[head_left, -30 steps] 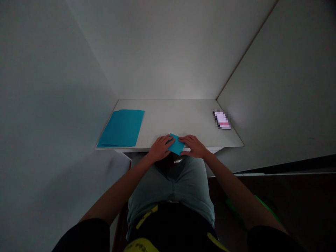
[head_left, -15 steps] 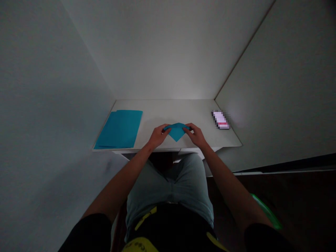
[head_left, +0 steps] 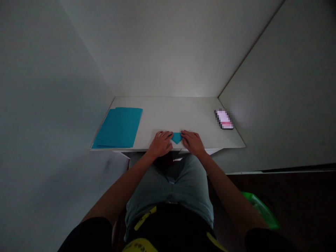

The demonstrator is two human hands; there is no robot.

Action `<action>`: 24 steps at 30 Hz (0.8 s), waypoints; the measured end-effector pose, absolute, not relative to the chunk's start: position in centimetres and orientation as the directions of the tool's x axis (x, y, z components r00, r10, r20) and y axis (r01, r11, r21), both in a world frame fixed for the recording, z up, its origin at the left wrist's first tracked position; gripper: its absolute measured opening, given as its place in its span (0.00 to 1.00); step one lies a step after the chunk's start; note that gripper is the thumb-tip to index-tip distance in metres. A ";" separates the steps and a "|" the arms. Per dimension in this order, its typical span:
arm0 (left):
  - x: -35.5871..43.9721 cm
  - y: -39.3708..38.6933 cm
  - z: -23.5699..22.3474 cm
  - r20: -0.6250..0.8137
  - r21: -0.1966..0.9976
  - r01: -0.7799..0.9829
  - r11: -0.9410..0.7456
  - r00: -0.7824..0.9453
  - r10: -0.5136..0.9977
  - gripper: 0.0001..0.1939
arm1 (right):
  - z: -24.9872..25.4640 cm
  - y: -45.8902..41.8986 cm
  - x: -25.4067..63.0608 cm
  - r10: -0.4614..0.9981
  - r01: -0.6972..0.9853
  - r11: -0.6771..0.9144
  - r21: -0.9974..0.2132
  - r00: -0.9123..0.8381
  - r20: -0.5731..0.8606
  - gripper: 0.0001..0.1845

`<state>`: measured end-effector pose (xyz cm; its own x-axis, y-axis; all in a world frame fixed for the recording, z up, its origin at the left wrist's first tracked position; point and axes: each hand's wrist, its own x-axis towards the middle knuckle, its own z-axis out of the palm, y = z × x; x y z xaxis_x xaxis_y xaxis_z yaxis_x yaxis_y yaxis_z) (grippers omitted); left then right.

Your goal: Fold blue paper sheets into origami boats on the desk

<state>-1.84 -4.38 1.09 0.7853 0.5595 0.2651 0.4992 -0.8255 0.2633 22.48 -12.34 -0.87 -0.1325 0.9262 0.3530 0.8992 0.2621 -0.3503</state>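
I have the paper (head_left: 177, 137) at the front of the tabletop (head_left: 170, 113), its downward point just short of the front edge. The left hand (head_left: 160, 143) lies over its left end and the right hand (head_left: 193, 142) over its right end. Both grips are open, fingers laid on top of the paper rather than pinching it; my wrists cross the front edge.

The left wall (head_left: 52, 115), back wall (head_left: 168, 49) and right panel (head_left: 283, 105) close in the tabletop on three sides. Between the hands and the back wall I see a bare strip of surface. To my left, open surface separates the left hand from the sheets (head_left: 118, 127), which overlap slightly out of line and reach close to the left and front edges. To my right, there is bare room between the right hand and the phone (head_left: 224, 119), which lies near the right panel, its screen pixelated.

Compared with half a second ago, the paper has come down and toward the front edge. Then I had it pinched at both ends, its top edge bowed; now that edge looks straight and less of the paper shows between my hands. The sheets and phone keep their places on the tabletop. More of the green item (head_left: 262, 210) shows beyond my right forearm (head_left: 225, 182).
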 end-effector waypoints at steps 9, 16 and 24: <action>-2.0 -4.6 0.7 0.277 0.304 0.492 -0.816 0.774 0.570 0.31 | -1.1 -13.8 22.0 0.944 0.916 0.222 -0.333 -0.115 0.311 0.26; -2.4 -4.3 0.1 0.262 0.327 0.415 -0.849 0.823 0.504 0.32 | -1.6 -13.9 27.0 0.951 0.889 0.165 -0.428 -0.029 0.307 0.21; -3.1 -3.6 -0.3 0.306 0.484 0.301 -0.822 0.821 0.481 0.09 | -2.5 -12.7 29.3 0.921 0.751 0.116 -0.650 0.164 0.353 0.20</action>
<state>-3.13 -3.57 -0.33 0.8215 0.4813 0.3057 0.3013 -0.8216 0.4840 29.30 -12.66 -2.53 0.1642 0.9210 0.3533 0.7507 0.1157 -0.6504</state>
